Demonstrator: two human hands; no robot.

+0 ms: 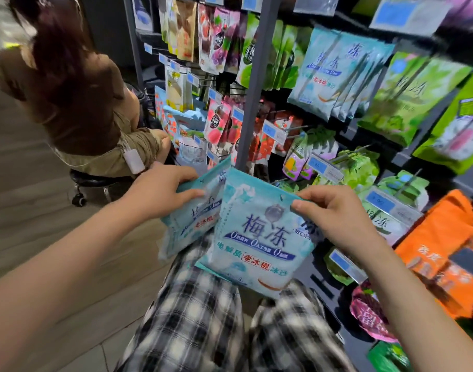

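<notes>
- Head view: the left hand [160, 189] reaches in from the lower left, its back turned up.
- Its fingers [193, 195] are curled over the top edge of the second blue pouch [187, 226] and clamped on it. The thumb is hidden behind the pack, and I cannot tell whether one pouch or several are held there.
- The right hand [337, 221] comes in from the lower right. Thumb and forefinger are pressed together in a pinch on the upper right corner of the front blue pouch [254, 242], and the other fingers are curled loosely behind.
- The front blue pouch hangs from that pinch, tilted, with its printed face toward the camera. Its left edge overlaps the second blue pouch, which sits just behind and to the left.
- Both pouches are held in the air above the plaid trousers [197, 323], close in front of the grey post [252, 89] of the display rack.
- On the rack's pegs to the right hang matching light-blue pouches [321, 73] and green pouches [412, 98]. Blue price tags [321, 166] sit at the peg ends.
- An orange bag [442, 237] lies low on the right, near the right wrist.
- To the left, another person in a brown top [82, 103] sits on a wheeled stool [93, 181], which stands on the wood-look floor [28, 210] well apart from the hands.
</notes>
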